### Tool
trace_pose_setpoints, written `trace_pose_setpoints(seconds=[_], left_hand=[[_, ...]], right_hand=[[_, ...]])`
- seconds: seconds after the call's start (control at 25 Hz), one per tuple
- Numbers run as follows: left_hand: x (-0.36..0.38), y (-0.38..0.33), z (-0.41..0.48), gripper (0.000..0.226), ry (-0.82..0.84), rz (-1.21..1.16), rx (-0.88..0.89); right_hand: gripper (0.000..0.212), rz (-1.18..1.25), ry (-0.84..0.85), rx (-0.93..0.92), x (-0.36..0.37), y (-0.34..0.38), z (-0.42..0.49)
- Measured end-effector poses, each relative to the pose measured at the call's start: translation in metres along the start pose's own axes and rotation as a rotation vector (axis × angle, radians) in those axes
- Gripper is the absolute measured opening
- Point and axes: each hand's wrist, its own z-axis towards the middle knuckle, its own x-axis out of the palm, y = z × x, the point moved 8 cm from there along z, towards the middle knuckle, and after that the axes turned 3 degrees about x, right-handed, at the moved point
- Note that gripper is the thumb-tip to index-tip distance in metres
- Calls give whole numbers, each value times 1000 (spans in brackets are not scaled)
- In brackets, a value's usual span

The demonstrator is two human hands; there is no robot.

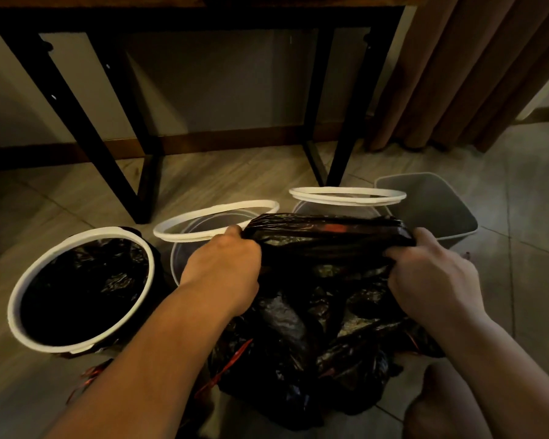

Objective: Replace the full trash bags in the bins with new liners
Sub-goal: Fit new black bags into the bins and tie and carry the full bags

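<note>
A folded black liner (327, 239) is stretched between my two hands at the centre of the view. My left hand (225, 267) grips its left end and my right hand (431, 274) grips its right end. Below them lies a heap of crumpled black trash bags (298, 350) with red drawstrings on the floor. At the left stands a round bin (16, 299) with a white rim ring and a black liner inside. Behind my hands stand two round bins, each with a loose white ring (210, 213) (346, 196) tilted on top. Their insides are mostly hidden.
A grey square bin (438, 204) with no liner stands at the right. A dark table with black metal legs (76, 122) is at the back, brown curtains (457, 74) at the right. A knee (441, 407) shows at the bottom right. Floor is tiled.
</note>
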Motion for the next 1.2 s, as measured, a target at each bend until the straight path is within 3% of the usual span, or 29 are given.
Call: trace_pose_setpoints(seconds=[0.32, 0.4, 0.56, 0.68, 0.92, 1.08, 1.2], left_hand=[[34, 14, -10, 52, 313, -60, -31], [28, 12, -7, 52, 279, -32, 24], [8, 8, 1, 24, 55, -118, 4], [0, 0, 1, 21, -87, -154, 5], [25, 4, -4, 14, 134, -10, -95], [40, 7, -10, 38, 234, -35, -92], [36, 23, -14, 56, 294, -44, -54]], right_hand=[[8, -18, 85, 48, 18, -13, -6], [12, -10, 39, 53, 11, -13, -7], [32, -82, -15, 80, 2, -14, -4], [10, -103, 37, 111, -1, -12, -5], [16, -109, 268, 53, 13, -14, -15], [18, -24, 289, 46, 14, -9, -17], [7, -15, 297, 39, 17, -5, -18]])
